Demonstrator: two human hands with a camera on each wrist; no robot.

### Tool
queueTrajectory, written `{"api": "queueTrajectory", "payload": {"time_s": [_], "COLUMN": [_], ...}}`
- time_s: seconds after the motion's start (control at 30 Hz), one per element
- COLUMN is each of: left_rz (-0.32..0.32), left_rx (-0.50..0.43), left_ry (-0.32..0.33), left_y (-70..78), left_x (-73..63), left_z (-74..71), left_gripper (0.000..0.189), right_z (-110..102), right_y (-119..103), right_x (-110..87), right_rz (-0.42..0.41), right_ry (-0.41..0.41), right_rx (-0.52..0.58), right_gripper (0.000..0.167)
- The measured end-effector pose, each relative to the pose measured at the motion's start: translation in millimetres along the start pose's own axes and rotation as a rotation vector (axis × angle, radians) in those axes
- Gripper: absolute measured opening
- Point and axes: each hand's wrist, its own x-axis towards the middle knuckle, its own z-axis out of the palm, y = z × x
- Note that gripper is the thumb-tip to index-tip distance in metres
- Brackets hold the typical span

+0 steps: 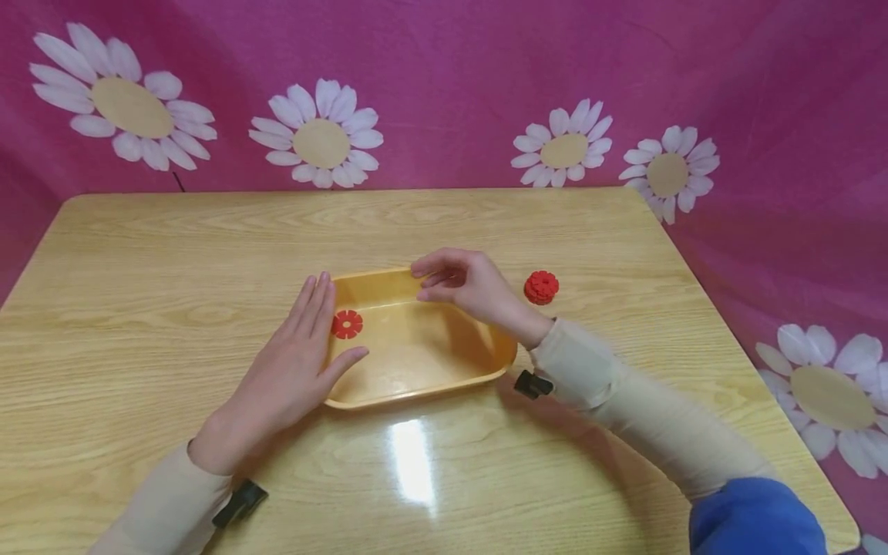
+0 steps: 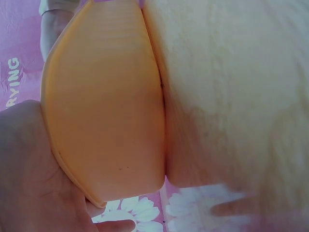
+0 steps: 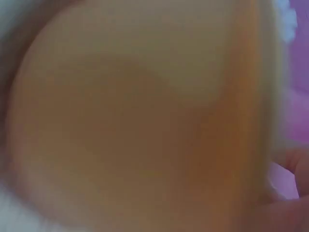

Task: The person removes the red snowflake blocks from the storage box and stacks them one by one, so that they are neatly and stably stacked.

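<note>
A yellow plastic tray (image 1: 416, 387) stands on the table in front of me. My left hand (image 1: 291, 370) lies along its left rim, fingers straight, with the thumb reaching over the inside. One red flower-shaped disc (image 1: 348, 324) is in the tray by the left wall, close to that hand's fingers. Over the tray's far right part is my right hand (image 1: 479, 289), its fingers bent and thumb apart, nothing visible between them. Its fingertips come right at the far rim. In the left wrist view the tray's outer wall (image 2: 106, 106) fills the middle.
Right of the tray, a small stack of red flower-shaped discs (image 1: 541, 287) sits on the wooden table (image 1: 173, 254), near my right wrist. Behind the table hangs a pink cloth (image 1: 444, 69) printed with white daisies. Both sleeves carry a black clip (image 1: 533, 384).
</note>
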Motion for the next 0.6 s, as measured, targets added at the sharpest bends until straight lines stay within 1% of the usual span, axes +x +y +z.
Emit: {"api": "queueTrajectory", "payload": {"time_s": [0.13,0.23,0.3,0.37,0.43,0.53,0.6], "left_rz": [-0.003,0.002,0.001,0.001,0.001,0.006,0.012], "left_rx": [0.009,0.007,0.005,0.002,0.001,0.000,0.001], "left_ry": [-0.001,0.000,-0.001,0.000,-0.003,-0.010,-0.014], "left_y": [0.6,0.9,1.1,1.0,1.3,1.9,2.3], "left_x": [0.0,0.0,-0.1,0.0,0.1,0.3,0.5], "left_z": [0.5,0.3,-0.5,-1.4,-1.8,-1.7,-1.6], "left_gripper": [0.094,0.092,0.092,0.092,0.092,0.091,0.091], "right_z": [34,52,62,70,77,86,91], "right_y": [-5,-6,-7,-7,-5,-1,2], "right_x": [6.9,9.4,11.1,13.8,16.8,20.8,22.2], "right_rz": [-0.024,-0.044,-0.039,-0.029,-0.002,0.035,0.044], "right_ry": [-0.101,-0.165,-0.196,-0.214,-0.224,-0.225,-0.218], "right_rx": [-0.051,-0.112,-0.145,-0.173,-0.202,-0.251,-0.284], "right_gripper": [0.033,0.035,0.036,0.036,0.037,0.038,0.039]}}
